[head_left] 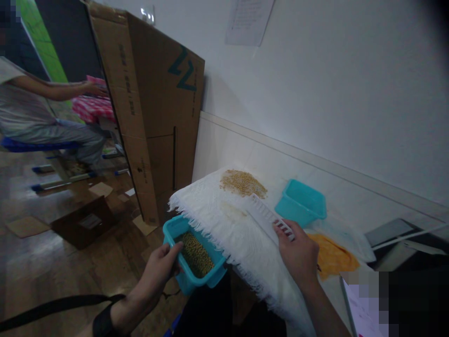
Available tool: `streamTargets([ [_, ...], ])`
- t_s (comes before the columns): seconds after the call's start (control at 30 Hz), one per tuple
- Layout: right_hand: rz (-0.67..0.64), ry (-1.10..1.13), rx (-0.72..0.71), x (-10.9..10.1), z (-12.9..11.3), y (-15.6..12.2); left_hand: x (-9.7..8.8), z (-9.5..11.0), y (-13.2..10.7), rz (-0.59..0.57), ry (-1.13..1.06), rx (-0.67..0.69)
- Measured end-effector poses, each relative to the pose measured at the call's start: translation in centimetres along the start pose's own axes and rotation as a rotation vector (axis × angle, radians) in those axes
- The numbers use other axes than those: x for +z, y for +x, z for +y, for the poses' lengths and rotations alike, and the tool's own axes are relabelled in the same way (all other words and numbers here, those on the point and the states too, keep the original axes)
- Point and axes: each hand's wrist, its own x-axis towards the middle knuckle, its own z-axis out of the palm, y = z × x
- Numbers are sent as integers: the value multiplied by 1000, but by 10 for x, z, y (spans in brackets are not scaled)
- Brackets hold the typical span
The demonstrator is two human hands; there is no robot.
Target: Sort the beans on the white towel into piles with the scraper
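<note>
My left hand (pixel 164 262) grips the near rim of a teal plastic bin (pixel 219 270), with the thumb over its edge. The bin is partly filled with small yellowish-green beans (pixel 196 252) and hangs just below the table's fringed cloth edge. My right hand (pixel 298 250) is closed around one end of a white slotted plastic strip (pixel 268 217), which slants over the white cloth (pixel 210 199). Past the strip's far end lies a spread pile of tan beans (pixel 243 182). A pale smear of fine bits (pixel 233 210) shows on the cloth nearer me.
A second teal bin (pixel 303 201) stands against the wall side, beside an orange cloth (pixel 333 255). A tall cardboard box (pixel 164 103) rises at the table's left end. Further left, a seated person (pixel 38 107) works; an open carton (pixel 82 222) lies on the floor.
</note>
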Motion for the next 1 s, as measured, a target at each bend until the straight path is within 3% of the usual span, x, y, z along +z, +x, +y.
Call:
streamTargets([
  [0.13, -102, 45, 66, 6, 25, 9, 5, -11, -5, -34, -5, -17],
  [0.53, -227, 240, 135, -3, 20, 7, 17, -11, -22, -68, 57, -77],
  [0.77, -229, 244, 164, -4, 26, 3, 16, -15, -20, -92, 50, -41],
  [1.0, -295, 253, 111, -5, 29, 2, 16, -17, -19, -94, 32, -57],
])
